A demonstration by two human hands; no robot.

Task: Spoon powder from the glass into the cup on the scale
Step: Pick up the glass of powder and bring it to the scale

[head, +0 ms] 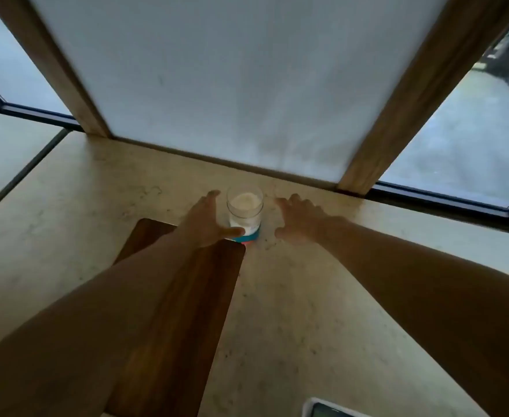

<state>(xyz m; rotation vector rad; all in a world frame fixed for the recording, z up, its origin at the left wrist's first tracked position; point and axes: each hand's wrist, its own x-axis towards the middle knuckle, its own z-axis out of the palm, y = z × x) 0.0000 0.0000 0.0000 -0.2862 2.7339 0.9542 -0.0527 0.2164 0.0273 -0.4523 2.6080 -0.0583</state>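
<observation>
Pale stone counter (292,311) runs out to a frosted window, and at its far edge the glass (245,212) of white powder stands upright, long axis vertical, mouth up, just past the far right corner of a wooden board (169,311). Left hand (205,224) spreads open against its left side with the thumb at its base, while right hand (299,219) hovers open just to the right, not touching. Judging by this, the step is fetching the glass; next it calls for closing around it and bringing it nearer, since no spoon or cup shows.

glass (244,210) between hands, counter (307,311) seemingly clear
</observation>
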